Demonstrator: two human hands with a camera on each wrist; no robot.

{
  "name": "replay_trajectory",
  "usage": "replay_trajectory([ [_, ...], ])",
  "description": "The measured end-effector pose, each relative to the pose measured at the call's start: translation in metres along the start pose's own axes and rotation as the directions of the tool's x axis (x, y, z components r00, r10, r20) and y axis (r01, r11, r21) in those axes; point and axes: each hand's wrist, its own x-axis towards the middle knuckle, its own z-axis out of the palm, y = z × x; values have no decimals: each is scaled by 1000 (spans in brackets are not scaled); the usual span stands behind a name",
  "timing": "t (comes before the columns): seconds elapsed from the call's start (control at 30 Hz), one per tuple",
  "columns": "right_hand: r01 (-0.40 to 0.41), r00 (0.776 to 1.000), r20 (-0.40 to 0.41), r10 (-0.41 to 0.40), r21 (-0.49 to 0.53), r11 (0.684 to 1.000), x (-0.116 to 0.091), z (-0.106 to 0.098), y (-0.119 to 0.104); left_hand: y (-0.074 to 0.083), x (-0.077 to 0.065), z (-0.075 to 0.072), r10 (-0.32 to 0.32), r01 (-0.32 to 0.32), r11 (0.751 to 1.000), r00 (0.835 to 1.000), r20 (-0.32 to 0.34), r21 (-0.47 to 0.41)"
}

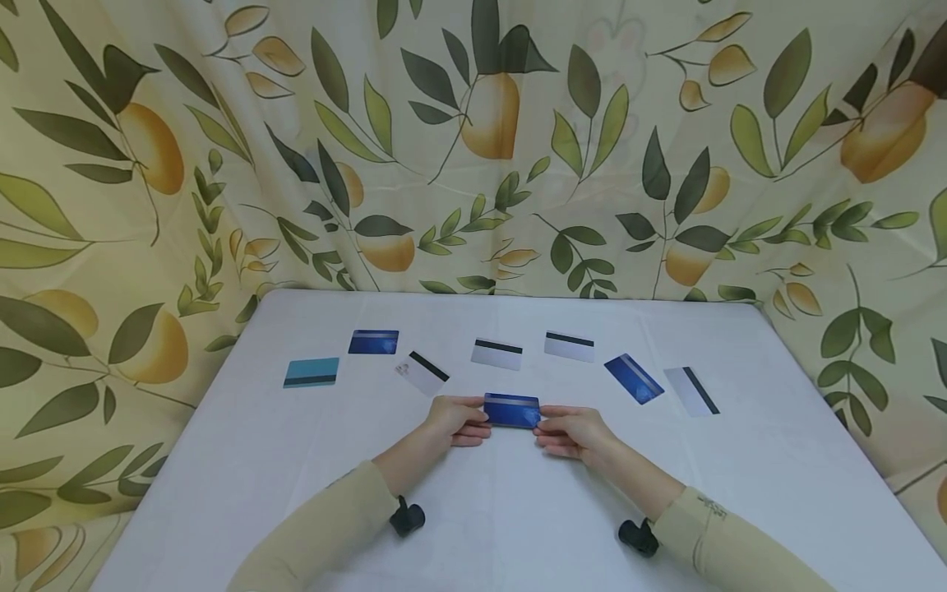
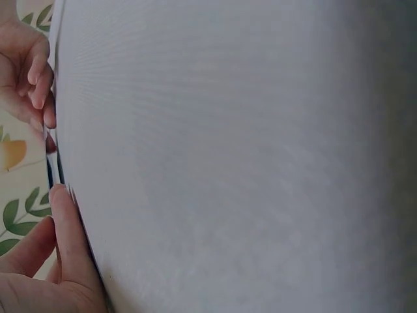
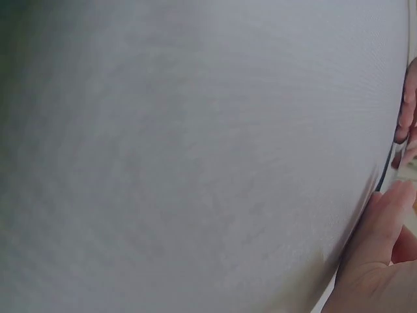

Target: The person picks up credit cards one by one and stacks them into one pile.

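Between both hands, near the middle of the table, is a dark blue card (image 1: 512, 411) with a grey stripe along its upper part. The left hand (image 1: 459, 421) pinches its left short edge between thumb and fingers. At the opposite short edge, the right hand (image 1: 575, 433) grips the card in the same way. In the left wrist view the left hand's fingers (image 2: 68, 228) reach up to the card's thin edge, close over the white cloth. The right wrist view catches the right hand (image 3: 378, 254) low at the right, its fingertips at the card's edge.
Beyond the hands several cards lie spread in an arc: a teal card (image 1: 311, 372), a blue card (image 1: 373, 342), a tilted white card (image 1: 422, 374), white striped cards (image 1: 496, 354), another blue card (image 1: 634, 379) and a white card (image 1: 691, 392). A patterned curtain (image 1: 459, 189) hangs behind the white-covered table (image 1: 488, 526).
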Motion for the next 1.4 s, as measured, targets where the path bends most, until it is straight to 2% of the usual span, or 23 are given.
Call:
replay_trajectory([
  [0.23, -4, 1000, 1, 4, 4, 1000, 0, 1, 0, -1, 2, -2, -6, 5, 1000, 1000, 14, 25],
  [0.53, -2, 1000, 23, 2, -1, 1000, -1, -1, 1, -3, 4, -2, 1, -1, 1000, 1000, 20, 15],
  [1.0, 39, 999, 9, -38, -50, 998, -1, 0, 3, -5, 3, 1, 56, -56, 995, 998, 12, 77],
  [1.4, 98, 995, 3, -98, -111, 989, 0, 3, 2, -6, 1, 1, 103, -103, 990, 995, -2, 94],
])
